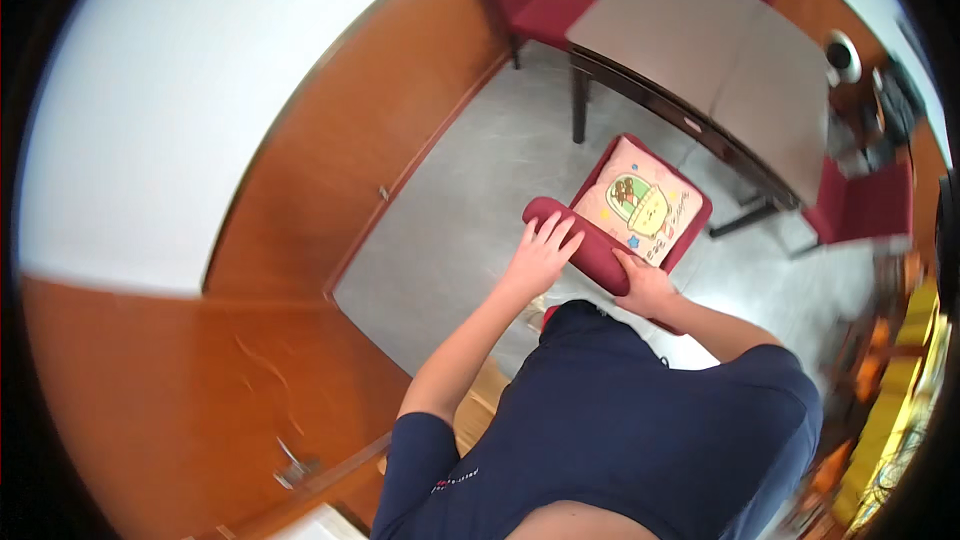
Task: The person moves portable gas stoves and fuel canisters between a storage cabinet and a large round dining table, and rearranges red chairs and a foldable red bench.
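Observation:
Before me stands a dark red upholstered chair, its padded backrest (592, 251) nearest my body. My left hand (541, 255) rests with spread fingers over the left part of that backrest's top. Further right, my right hand (641, 285) grips the same backrest, thumb on the near top side; its other fingers are partly hidden. On the chair's seat lies a pink cushion (675, 202) printed with a cartoon figure in a green and cream cup, small stars and lettering. The red seat edge shows around it.
Beyond the chair is a grey-topped table (697, 37) with dark legs. Other red chairs (551, 11) stand at its far left, far side and right (862, 202). Wood panelling (375, 105) runs along the left wall. A wooden door (300, 390) with a metal handle is at lower left.

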`<action>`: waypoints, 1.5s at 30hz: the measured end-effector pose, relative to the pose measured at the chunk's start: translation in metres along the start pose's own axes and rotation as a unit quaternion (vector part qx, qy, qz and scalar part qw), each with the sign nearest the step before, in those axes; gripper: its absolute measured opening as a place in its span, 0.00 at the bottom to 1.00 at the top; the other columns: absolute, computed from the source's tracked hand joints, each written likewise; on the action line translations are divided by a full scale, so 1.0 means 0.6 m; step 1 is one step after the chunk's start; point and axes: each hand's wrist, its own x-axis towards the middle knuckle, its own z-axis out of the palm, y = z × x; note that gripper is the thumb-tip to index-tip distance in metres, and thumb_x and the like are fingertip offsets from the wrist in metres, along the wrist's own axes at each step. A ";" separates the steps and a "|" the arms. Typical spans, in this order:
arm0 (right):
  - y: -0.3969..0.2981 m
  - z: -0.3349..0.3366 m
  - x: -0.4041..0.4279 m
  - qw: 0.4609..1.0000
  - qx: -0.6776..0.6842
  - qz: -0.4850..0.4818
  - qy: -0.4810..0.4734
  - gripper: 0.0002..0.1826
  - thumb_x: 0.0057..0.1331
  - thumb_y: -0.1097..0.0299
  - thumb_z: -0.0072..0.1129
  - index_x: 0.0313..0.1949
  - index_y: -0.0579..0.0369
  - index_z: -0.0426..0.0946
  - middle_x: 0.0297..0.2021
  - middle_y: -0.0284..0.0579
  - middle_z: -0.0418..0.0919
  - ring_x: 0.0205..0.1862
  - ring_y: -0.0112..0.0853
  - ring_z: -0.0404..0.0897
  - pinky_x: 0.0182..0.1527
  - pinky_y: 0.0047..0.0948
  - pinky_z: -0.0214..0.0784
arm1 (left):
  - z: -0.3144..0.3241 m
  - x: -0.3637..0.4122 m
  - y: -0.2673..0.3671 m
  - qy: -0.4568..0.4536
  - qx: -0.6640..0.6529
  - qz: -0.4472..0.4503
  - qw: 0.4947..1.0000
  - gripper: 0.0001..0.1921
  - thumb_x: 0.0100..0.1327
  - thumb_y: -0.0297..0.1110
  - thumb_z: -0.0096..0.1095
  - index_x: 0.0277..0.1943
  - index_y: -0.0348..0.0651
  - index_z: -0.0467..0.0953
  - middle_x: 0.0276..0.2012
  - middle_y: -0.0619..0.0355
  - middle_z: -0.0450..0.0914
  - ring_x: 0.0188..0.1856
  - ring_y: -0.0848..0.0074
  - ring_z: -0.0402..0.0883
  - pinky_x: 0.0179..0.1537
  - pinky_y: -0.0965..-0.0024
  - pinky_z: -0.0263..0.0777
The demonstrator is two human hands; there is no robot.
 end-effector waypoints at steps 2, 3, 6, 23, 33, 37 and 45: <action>-0.004 -0.008 -0.007 1.000 0.022 -0.001 -0.009 0.46 0.44 0.58 0.61 0.62 0.52 0.50 0.49 0.53 0.67 0.49 0.45 0.71 0.50 0.36 0.65 | 0.014 0.046 -0.049 -0.008 0.089 0.109 0.990 0.27 0.44 0.29 0.62 0.52 0.46 0.68 0.46 0.58 0.71 0.52 0.68 0.68 0.52 0.63 0.61; 0.002 -0.009 -0.005 0.998 0.052 -0.009 0.020 0.41 0.46 0.53 0.61 0.59 0.52 0.58 0.49 0.52 0.69 0.50 0.41 0.71 0.51 0.33 0.64 | 0.029 0.055 -0.072 -0.013 0.080 0.139 0.987 0.27 0.44 0.29 0.62 0.52 0.46 0.68 0.46 0.58 0.71 0.52 0.68 0.68 0.52 0.63 0.61; 0.110 0.016 0.018 0.878 0.413 0.240 0.034 0.33 0.50 0.44 0.58 0.49 0.56 0.70 0.48 0.52 0.72 0.50 0.37 0.72 0.50 0.31 0.63 | 0.086 0.085 -0.125 -0.165 -0.092 0.238 0.953 0.24 0.45 0.28 0.58 0.50 0.47 0.69 0.40 0.57 0.73 0.45 0.67 0.72 0.48 0.63 0.65; 0.037 0.043 -0.035 0.511 0.696 0.501 -0.053 0.34 0.53 0.45 0.60 0.51 0.58 0.67 0.47 0.47 0.74 0.42 0.29 0.77 0.44 0.31 0.70 | 0.013 0.222 -0.239 -0.265 -0.103 0.369 0.885 0.24 0.41 0.27 0.60 0.46 0.49 0.69 0.31 0.56 0.74 0.34 0.64 0.76 0.35 0.64 0.71; -0.045 -0.087 -0.007 0.403 0.814 0.416 -0.048 0.35 0.57 0.44 0.54 0.55 0.60 0.63 0.47 0.46 0.74 0.43 0.29 0.77 0.46 0.29 0.69 | -0.083 0.379 -0.277 -0.283 -0.100 0.399 0.866 0.13 0.51 0.31 0.50 0.41 0.51 0.70 0.31 0.59 0.74 0.35 0.65 0.75 0.36 0.65 0.71; -0.021 -0.113 0.044 0.355 0.854 0.379 -0.042 0.29 0.61 0.49 0.50 0.54 0.57 0.63 0.47 0.44 0.73 0.44 0.30 0.76 0.46 0.29 0.70 | -0.089 0.480 -0.293 -0.304 -0.069 0.379 0.871 0.16 0.46 0.27 0.55 0.42 0.49 0.73 0.34 0.61 0.76 0.39 0.67 0.74 0.43 0.67 0.69; 0.018 -0.119 0.164 0.271 0.904 0.322 -0.083 0.36 0.58 0.41 0.50 0.57 0.54 0.58 0.51 0.44 0.69 0.50 0.35 0.71 0.49 0.40 0.67 | -0.004 0.562 -0.267 -0.098 0.034 0.278 0.955 0.16 0.49 0.26 0.51 0.43 0.45 0.73 0.44 0.56 0.73 0.48 0.66 0.70 0.55 0.67 0.59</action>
